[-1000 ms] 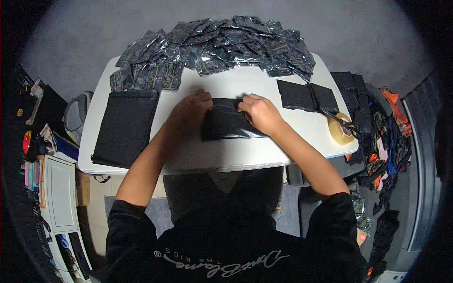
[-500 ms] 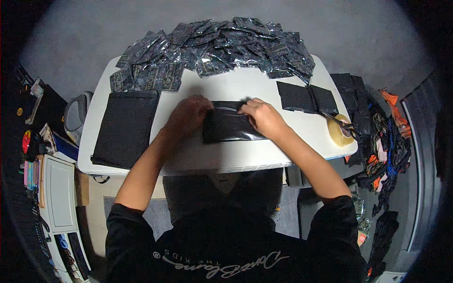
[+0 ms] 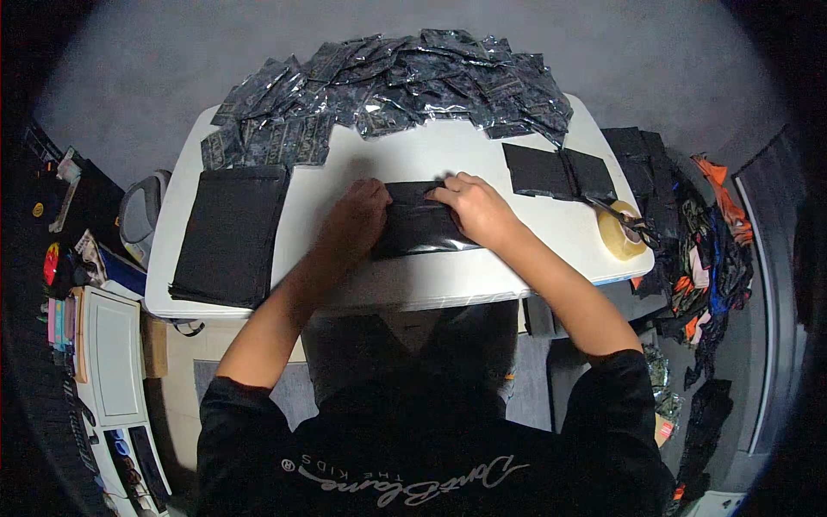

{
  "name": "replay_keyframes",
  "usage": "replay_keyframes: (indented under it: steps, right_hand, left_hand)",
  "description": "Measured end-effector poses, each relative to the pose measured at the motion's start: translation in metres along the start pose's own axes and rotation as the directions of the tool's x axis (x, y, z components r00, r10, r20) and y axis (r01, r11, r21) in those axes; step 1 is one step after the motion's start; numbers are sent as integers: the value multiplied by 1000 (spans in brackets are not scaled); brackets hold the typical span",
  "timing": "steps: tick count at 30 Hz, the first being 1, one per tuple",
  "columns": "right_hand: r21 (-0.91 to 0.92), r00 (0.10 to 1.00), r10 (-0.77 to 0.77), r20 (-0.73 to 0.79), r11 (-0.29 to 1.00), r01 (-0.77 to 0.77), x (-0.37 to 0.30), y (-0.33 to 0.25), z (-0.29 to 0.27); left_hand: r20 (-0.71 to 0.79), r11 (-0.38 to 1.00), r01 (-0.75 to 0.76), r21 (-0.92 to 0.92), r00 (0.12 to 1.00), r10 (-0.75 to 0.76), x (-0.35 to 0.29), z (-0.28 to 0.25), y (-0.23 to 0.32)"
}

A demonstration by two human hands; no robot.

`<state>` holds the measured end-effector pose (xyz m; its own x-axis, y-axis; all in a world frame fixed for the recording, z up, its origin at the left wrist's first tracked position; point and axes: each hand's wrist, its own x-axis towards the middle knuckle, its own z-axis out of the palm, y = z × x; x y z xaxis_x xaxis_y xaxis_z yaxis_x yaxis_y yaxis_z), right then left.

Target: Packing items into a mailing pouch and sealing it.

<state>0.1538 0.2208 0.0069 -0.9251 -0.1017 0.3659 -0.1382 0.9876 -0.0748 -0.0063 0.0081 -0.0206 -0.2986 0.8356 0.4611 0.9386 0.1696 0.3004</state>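
Note:
In front of me on the white table [image 3: 448, 289] lies a glossy black plastic bag [image 3: 422, 233], flat, its far edge running between my two hands. My left hand [image 3: 360, 209] has its fingers closed on the bag's far left corner; shadow covers much of this hand. At the far right corner, my right hand [image 3: 474, 205] pinches the same edge with thumb and curled fingers. What the bag contains, if anything, does not show.
A stack of matte black bags [image 3: 228, 233] sits at the left. Shiny clear-wrapped dark packets [image 3: 388, 86] are heaped along the far edge. At the right are black packages [image 3: 538, 171], a tape roll [image 3: 613, 237] and black-handled scissors [image 3: 639, 228]. Clothing [image 3: 698, 276] hangs or lies beyond.
The pale line near the bag's far edge no longer shows, and that edge looks more folded over. My right hand has shifted slightly left and away; both hands still grip the bag.

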Motion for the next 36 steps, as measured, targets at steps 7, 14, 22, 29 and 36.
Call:
replay_keyframes:
  steps: [7,14,22,29,36]
  right_hand:
    - [-12,999,-47,-25,999,46,0,1,0]
    - [-38,996,-62,65,997,65,2,1,-3]
    - [-36,998,-51,32,998,52,-7,-4,-2]
    - [3,979,204,-23,979,-204,24,-48,11]
    - [106,952,277,129,951,-291,10,-40,45]
  left_hand:
    - [51,999,-3,32,999,1,-3,-15,2]
    - [-65,999,-20,49,998,23,14,-8,36]
    - [142,949,127,289,975,-174,1,29,49]
    - [210,930,100,355,960,-184,-6,32,46]
    - [149,927,131,352,970,-194,-4,33,52]
